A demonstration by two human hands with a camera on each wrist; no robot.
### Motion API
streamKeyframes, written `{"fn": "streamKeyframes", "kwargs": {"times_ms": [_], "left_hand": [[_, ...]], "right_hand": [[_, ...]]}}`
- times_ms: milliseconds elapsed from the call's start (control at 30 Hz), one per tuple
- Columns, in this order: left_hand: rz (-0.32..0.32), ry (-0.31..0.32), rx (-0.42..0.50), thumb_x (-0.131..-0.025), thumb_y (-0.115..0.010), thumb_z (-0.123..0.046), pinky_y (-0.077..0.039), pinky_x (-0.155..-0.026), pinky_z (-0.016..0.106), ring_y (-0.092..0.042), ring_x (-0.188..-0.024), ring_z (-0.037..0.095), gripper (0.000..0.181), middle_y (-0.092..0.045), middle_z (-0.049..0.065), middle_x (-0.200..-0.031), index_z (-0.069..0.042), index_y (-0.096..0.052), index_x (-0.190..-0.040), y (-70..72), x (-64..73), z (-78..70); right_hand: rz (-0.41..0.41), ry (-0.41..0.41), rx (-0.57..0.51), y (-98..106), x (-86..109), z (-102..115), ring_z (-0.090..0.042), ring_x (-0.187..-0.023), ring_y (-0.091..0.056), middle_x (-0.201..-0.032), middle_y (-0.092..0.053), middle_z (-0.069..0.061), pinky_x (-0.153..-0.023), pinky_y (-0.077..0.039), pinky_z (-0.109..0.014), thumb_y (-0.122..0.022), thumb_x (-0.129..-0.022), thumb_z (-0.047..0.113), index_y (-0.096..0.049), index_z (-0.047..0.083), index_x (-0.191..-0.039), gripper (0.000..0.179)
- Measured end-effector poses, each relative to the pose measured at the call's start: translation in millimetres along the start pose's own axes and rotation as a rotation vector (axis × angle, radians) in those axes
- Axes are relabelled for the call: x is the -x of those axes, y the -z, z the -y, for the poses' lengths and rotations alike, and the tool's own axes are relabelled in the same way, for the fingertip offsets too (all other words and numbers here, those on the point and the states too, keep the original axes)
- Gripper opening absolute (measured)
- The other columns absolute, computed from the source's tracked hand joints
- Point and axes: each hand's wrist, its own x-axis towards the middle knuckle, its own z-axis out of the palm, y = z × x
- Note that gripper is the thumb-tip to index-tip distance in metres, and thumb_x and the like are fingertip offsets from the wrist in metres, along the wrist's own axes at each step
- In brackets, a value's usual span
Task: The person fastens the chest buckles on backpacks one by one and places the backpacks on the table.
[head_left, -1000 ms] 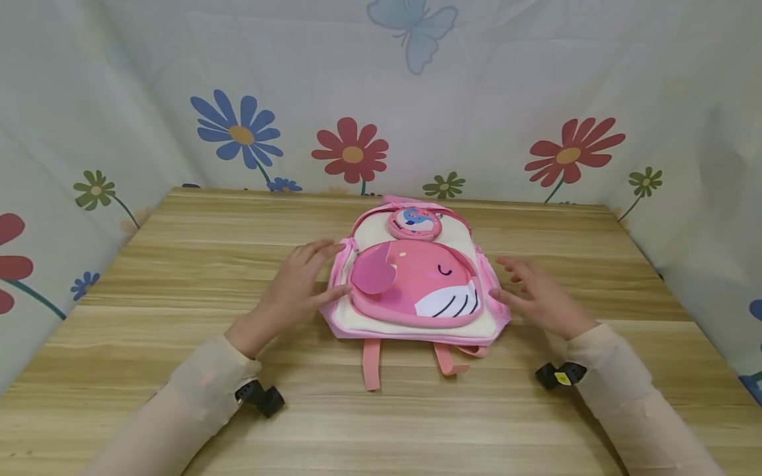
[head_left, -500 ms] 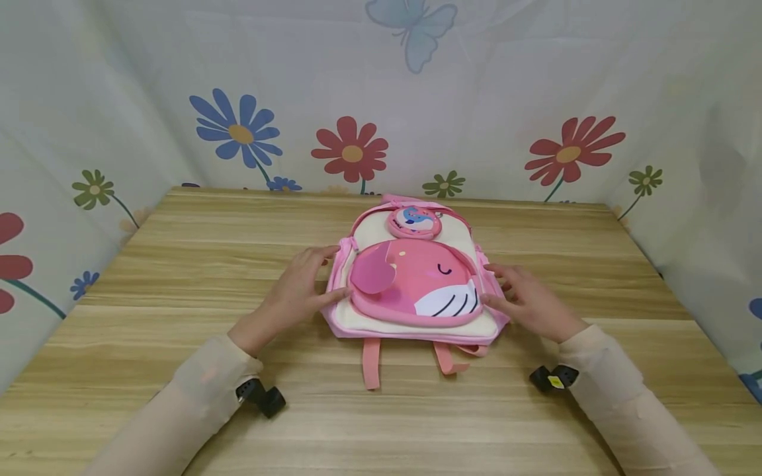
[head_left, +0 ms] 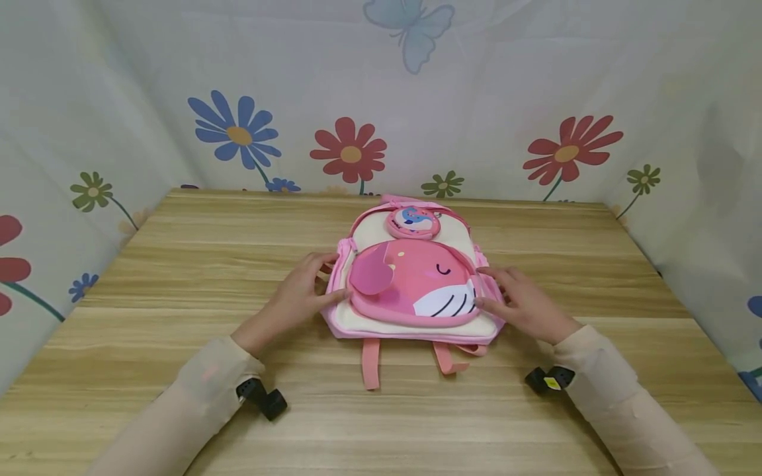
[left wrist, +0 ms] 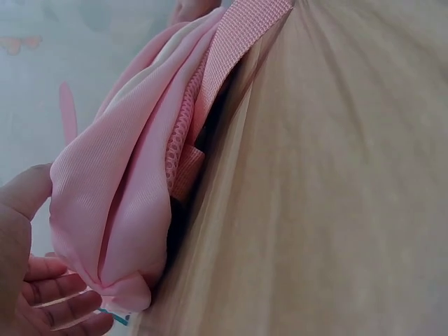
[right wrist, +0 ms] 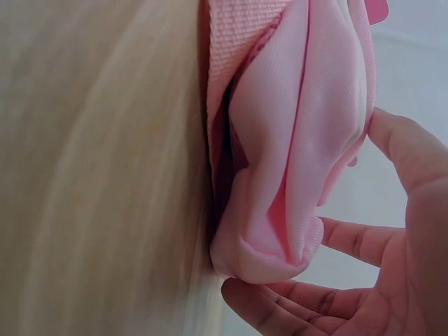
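While the left hand (head_left: 293, 292) touches the backpack (head_left: 411, 281), the right hand (head_left: 530, 304) does likewise, both spread wide.

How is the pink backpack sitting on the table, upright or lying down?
The pink backpack lies on its back: its whale face points up, and both wrist views show its strap side against the table.

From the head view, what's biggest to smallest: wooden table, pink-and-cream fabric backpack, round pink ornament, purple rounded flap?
1. Wooden table
2. Fabric backpack
3. Round ornament and purple flap: too alike to rank
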Motion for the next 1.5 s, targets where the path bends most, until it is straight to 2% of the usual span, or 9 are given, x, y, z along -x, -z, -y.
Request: {"fn": "streamKeyframes", "kwargs": {"times_ms": [200, 633, 933, 1133, 1267, 1500], "left_hand": [[0.01, 0.006, 0.08, -0.084, -0.073, -0.037, -0.053, -0.095, 0.04, -0.055, -0.114, 0.027, 0.075, -0.048, 0.011, -0.13, -0.008, -0.037, -0.144, -2.4, -1.4, 2.7], [-0.055, -0.001, 0.229, -0.086, -0.072, -0.024, -0.05, -0.099, 0.042, -0.051, -0.118, 0.029, 0.068, -0.048, 0.015, -0.132, -0.004, -0.04, -0.143, -11.6, 1.3, 3.6], [-0.099, 0.014, 0.262, -0.088, -0.07, -0.022, -0.049, -0.099, 0.046, -0.05, -0.119, 0.031, 0.066, -0.048, 0.017, -0.133, -0.002, -0.04, -0.143, -15.3, 1.7, 0.3], [-0.138, -0.001, 0.273, -0.087, -0.07, -0.018, -0.052, -0.094, 0.042, -0.052, -0.115, 0.03, 0.064, -0.05, 0.018, -0.13, -0.001, -0.041, -0.142, -15.9, 1.7, -5.0], [-0.161, 0.024, 0.279, -0.088, -0.069, -0.02, -0.05, -0.094, 0.04, -0.051, -0.115, 0.028, 0.063, -0.05, 0.016, -0.131, -0.004, -0.041, -0.143, -15.7, 2.8, -9.0], [-0.221, 0.033, 0.274, -0.089, -0.067, -0.018, -0.048, -0.096, 0.045, -0.05, -0.117, 0.03, 0.06, -0.05, 0.017, -0.134, -0.002, -0.043, -0.142, -12.5, 6.9, -18.5]], "right_hand": [[-0.021, 0.02, 0.009, -1.9, -0.4, -0.8, -0.032, -0.105, -0.052, -0.137, -0.045, -0.02, -0.09, -0.05, -0.051, -0.058, -0.091, 0.051, -0.041, 0.015, -0.144, 0.067], [-0.024, 0.012, 0.002, -4.7, -0.1, 0.2, -0.04, -0.12, -0.05, -0.141, -0.043, -0.021, -0.099, -0.043, -0.061, -0.057, -0.091, 0.051, -0.041, 0.013, -0.144, 0.068], [-0.015, 0.003, -0.037, -2.7, 0.9, 3.4, -0.043, -0.127, -0.044, -0.143, -0.042, -0.022, -0.102, -0.04, -0.062, -0.061, -0.088, 0.052, -0.04, 0.011, -0.145, 0.073], [-0.025, 0.009, -0.04, -2.1, 2.9, 4.1, -0.043, -0.128, -0.043, -0.143, -0.043, -0.022, -0.1, -0.042, -0.062, -0.063, -0.087, 0.052, -0.041, 0.009, -0.144, 0.074], [-0.031, 0.013, -0.076, -3.4, 2.0, 4.8, -0.043, -0.131, -0.041, -0.146, -0.041, -0.021, -0.102, -0.04, -0.062, -0.065, -0.086, 0.05, -0.04, 0.011, -0.145, 0.075], [-0.043, 0.067, -0.123, -7.2, -0.6, 5.9, -0.041, -0.127, -0.046, -0.145, -0.043, -0.021, -0.102, -0.042, -0.059, -0.067, -0.087, 0.045, -0.038, 0.01, -0.147, 0.075]]}}
